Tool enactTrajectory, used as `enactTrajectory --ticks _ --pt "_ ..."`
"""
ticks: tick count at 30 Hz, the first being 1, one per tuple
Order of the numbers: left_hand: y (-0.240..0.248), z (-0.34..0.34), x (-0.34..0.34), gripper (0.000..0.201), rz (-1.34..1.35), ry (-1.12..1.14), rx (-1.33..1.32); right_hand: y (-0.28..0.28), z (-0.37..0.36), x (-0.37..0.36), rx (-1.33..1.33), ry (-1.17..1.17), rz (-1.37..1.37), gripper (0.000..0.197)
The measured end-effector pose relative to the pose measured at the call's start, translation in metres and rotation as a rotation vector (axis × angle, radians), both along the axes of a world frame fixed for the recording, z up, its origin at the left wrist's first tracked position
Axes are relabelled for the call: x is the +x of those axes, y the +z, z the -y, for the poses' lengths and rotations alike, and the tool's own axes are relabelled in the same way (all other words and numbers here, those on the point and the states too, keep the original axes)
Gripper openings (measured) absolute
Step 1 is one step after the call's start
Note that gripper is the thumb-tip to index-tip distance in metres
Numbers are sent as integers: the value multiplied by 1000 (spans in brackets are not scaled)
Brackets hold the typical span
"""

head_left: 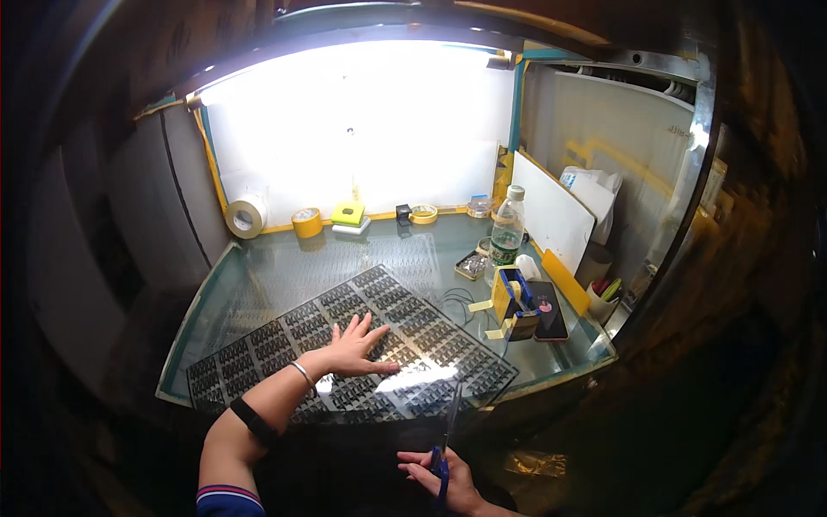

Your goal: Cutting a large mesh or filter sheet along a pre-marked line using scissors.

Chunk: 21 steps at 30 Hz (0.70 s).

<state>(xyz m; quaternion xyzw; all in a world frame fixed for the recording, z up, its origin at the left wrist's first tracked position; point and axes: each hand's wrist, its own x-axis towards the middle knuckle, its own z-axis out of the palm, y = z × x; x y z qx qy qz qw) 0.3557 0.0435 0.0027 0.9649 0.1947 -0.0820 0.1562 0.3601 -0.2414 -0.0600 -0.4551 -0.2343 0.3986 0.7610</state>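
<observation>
My left hand [351,351] lies flat with fingers spread on a large dark sheet [431,327], which is covered with a grid of small repeated patterns and looks like film. The sheet sits at an angle on the glass tabletop [284,250], its near edge close to me. Below that edge, my right hand [458,484] holds blue-handled scissors [451,418]. Their blades point up and away toward the sheet's near right part. Whether the blades touch the sheet, I cannot tell. Glare whitens part of the sheet between my hands.
At right stand a plastic bottle [506,237], a tape dispenser [514,297] with yellow tape strips, a phone [551,314] and a small tray of bits [471,264]. Along the bright back panel sit a large tape roll [245,217] and a yellow tape roll [306,224]. A white board [551,211] leans at right.
</observation>
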Motion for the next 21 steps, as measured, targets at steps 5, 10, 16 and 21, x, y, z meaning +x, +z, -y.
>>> enactTrajectory --ticks 5,10,16,21 --pt "-1 -6 -7 92 2 -65 14 -7 3 25 -32 -356 377 19" --pt "1 -21 -13 89 -7 -139 -49 -28 13 78 -130 -595 196 21" --pt "-2 -37 -6 85 45 -264 -56 -6 -6 64 -19 -542 153 18" --pt "4 -12 -12 61 325 -260 186 1 -5 23 -84 -212 434 19"
